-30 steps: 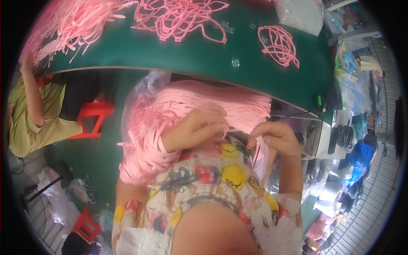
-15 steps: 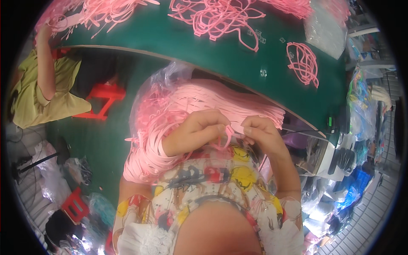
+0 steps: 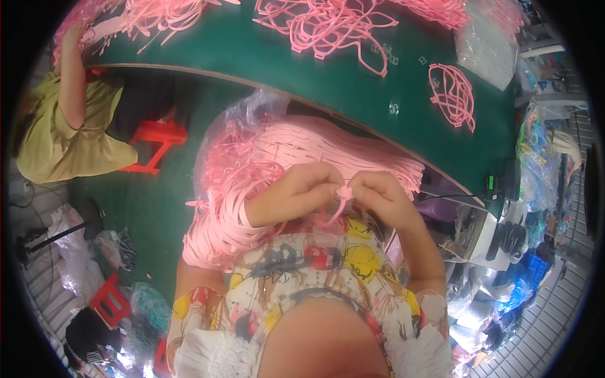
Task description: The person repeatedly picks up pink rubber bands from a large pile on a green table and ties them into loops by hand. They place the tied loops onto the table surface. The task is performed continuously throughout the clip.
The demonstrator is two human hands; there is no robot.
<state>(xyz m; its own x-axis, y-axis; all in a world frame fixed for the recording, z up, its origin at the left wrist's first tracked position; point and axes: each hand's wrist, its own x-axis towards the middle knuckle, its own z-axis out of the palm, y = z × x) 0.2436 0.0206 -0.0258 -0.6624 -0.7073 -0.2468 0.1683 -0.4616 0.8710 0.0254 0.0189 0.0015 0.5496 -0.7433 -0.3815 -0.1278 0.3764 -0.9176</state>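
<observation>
A thin pink strap [image 3: 343, 194] is pinched between my two hands, with a small loop of it hanging below the fingers. My left hand [image 3: 309, 189] grips it from one side, thumb against fingers. On the other side my right hand [image 3: 380, 192] has its fingertips closed at the strap's end; the exact spot of contact is partly hidden. Many pink straps [image 3: 220, 236] are looped around my left forearm. Across my lap lies a thick bundle of flat pink straps [image 3: 340, 148], just beyond my hands.
A green table [image 3: 246, 60] curves across the far side, bearing a tangled pink strap pile [image 3: 328, 28], a smaller coil [image 3: 451, 94] and small clear pieces [image 3: 394, 109]. At left, a co-worker in a yellow-green top [image 3: 75, 135] sits near a red stool [image 3: 157, 142]. Plastic bags [image 3: 460, 302] crowd the right.
My right hand has moved left, so its fingertips now meet the strap at my left hand. The gap between the hands has narrowed.
</observation>
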